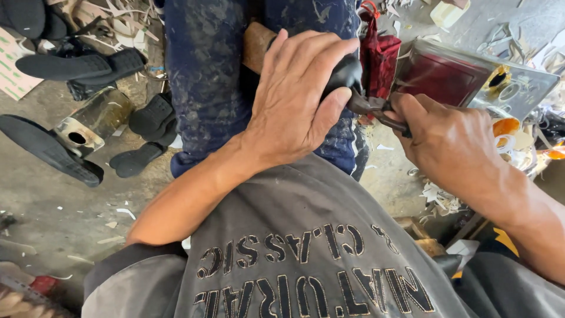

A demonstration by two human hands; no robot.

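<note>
Black leather of a shoe upper (344,73) is pressed down on the lap by the left hand (294,100), fingers curled closed over it. Dark pincers (376,109) are gripped tightly in the right hand (450,144), their tip touching the shoe. Black soles (76,65) are scattered on the concrete floor (53,200) nearby.

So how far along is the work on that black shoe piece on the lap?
Done: loose black soles lie on the floor. In hand: left hand presses the black shoe piece while right hand grips dark metal pincers at its edge. What remains cannot be told.
</note>
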